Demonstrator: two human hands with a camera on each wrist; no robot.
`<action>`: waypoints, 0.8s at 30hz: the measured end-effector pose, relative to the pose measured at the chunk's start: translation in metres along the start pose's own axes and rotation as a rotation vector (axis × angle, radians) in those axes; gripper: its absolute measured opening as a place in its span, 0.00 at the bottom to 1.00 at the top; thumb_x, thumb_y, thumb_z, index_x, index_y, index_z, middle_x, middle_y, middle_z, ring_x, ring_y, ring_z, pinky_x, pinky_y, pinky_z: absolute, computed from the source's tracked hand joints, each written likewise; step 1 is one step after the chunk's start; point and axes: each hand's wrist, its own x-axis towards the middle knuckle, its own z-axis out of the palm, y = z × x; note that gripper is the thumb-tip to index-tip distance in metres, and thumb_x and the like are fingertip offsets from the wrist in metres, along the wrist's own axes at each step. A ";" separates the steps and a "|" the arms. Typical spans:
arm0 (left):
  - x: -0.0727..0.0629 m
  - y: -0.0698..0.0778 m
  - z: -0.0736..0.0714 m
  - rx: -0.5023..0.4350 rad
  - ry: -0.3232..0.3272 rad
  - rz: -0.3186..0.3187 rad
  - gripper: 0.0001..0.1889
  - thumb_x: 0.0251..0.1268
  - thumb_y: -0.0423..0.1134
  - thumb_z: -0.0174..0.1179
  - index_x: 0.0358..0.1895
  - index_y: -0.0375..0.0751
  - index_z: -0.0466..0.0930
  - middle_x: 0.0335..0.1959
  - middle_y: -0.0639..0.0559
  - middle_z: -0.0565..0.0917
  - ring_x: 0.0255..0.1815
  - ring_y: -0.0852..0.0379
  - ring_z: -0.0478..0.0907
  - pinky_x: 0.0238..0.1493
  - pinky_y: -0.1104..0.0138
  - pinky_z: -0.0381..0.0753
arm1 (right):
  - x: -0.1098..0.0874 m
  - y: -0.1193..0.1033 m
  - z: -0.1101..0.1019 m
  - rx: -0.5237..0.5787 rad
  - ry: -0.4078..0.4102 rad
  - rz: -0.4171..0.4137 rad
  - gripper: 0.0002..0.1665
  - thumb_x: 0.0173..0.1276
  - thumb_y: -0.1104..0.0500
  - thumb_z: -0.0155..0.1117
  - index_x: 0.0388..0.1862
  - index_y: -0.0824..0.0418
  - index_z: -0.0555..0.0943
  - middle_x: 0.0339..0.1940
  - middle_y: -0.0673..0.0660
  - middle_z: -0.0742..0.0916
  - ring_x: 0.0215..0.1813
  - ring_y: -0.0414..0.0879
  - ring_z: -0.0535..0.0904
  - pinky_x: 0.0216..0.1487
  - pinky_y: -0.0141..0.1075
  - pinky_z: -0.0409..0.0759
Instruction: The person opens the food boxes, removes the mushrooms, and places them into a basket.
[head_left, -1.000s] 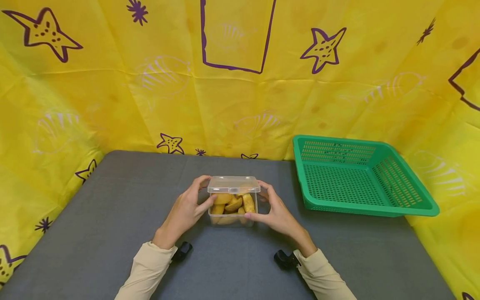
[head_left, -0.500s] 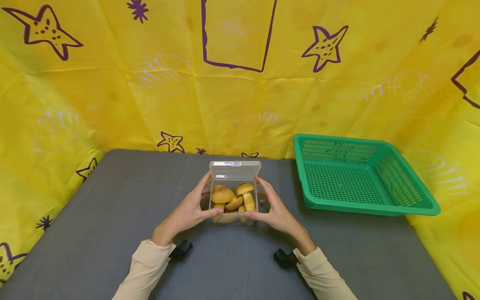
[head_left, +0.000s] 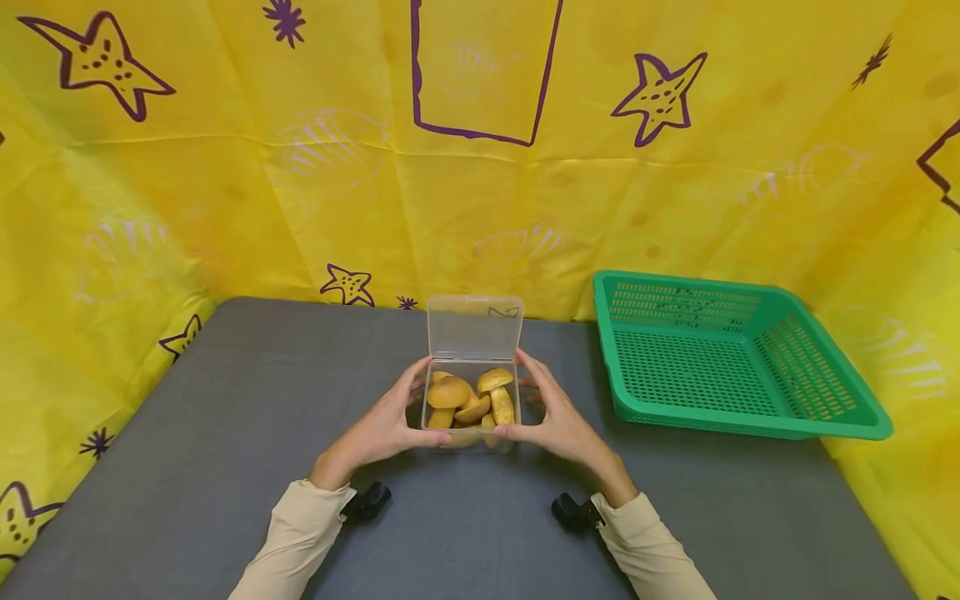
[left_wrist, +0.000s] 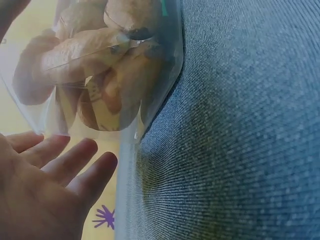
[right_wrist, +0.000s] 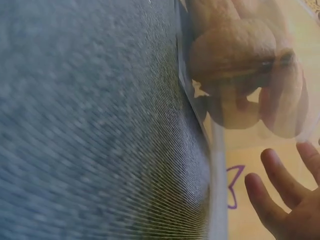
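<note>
A clear plastic box [head_left: 471,431] stands on the grey table in the head view, its hinged lid [head_left: 475,327] raised upright at the back. Several yellow-brown mushrooms [head_left: 448,392] fill it. My left hand [head_left: 386,425] holds the left side, thumb at the front rim and index finger at the back corner. On the other side my right hand [head_left: 558,425] grips it the same way. Through the clear wall, mushrooms [left_wrist: 75,60] show in the left wrist view above the spread fingers [left_wrist: 95,175]. Mushrooms [right_wrist: 232,55] also show in the right wrist view, above the fingers [right_wrist: 280,175].
A green slotted plastic basket [head_left: 750,425] sits at the back right of the grey table [head_left: 480,525]. Behind the table hangs a yellow cloth [head_left: 450,208] printed with starfish and fish outlines. Each wrist carries a black camera mount [head_left: 367,502].
The lid has swung up and back from partly covering the box to upright, showing the mushrooms. My left thumb has moved from the box's upper left side down to the front rim.
</note>
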 end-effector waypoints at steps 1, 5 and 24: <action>0.000 0.000 0.000 -0.004 0.001 0.002 0.57 0.53 0.43 0.76 0.79 0.39 0.43 0.77 0.35 0.56 0.75 0.33 0.60 0.72 0.41 0.64 | 0.001 0.000 -0.001 -0.002 -0.005 -0.004 0.63 0.56 0.54 0.79 0.82 0.47 0.48 0.77 0.58 0.64 0.69 0.58 0.70 0.67 0.60 0.72; 0.001 0.000 0.001 -0.053 -0.004 0.025 0.57 0.52 0.41 0.76 0.78 0.35 0.43 0.78 0.35 0.55 0.78 0.35 0.55 0.74 0.41 0.62 | 0.005 0.001 -0.005 -0.026 -0.021 -0.004 0.62 0.58 0.51 0.78 0.82 0.47 0.48 0.74 0.61 0.65 0.69 0.56 0.69 0.68 0.59 0.71; 0.003 -0.011 0.004 -0.174 -0.002 0.064 0.60 0.46 0.36 0.79 0.78 0.33 0.44 0.78 0.31 0.54 0.79 0.35 0.52 0.77 0.44 0.53 | 0.018 -0.005 -0.005 -0.119 0.057 -0.017 0.44 0.67 0.50 0.69 0.77 0.55 0.61 0.63 0.64 0.74 0.62 0.54 0.73 0.64 0.58 0.74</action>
